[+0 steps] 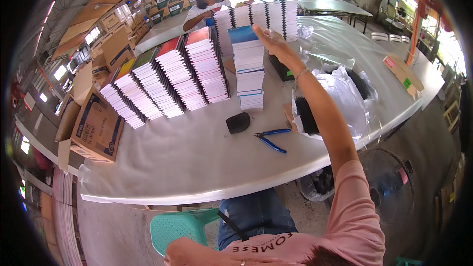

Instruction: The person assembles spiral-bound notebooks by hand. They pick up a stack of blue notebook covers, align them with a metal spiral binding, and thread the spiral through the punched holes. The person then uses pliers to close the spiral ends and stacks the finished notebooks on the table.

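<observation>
My right hand (272, 41) is reaching out, fingers loose and open, resting at the top edge of the blue-topped notebook stack (248, 66); nothing gripped yet. Left hand is out of view, can't tell. Pliers (270, 138) lie in front of that stack. Looks like stacking step; next I'd need to square or grasp the top copy.

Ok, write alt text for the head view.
The person's right hand reaches to the top of a tall stack of booklets on a grey table, with more leaning stacks to its left and blue pliers nearer.
</observation>
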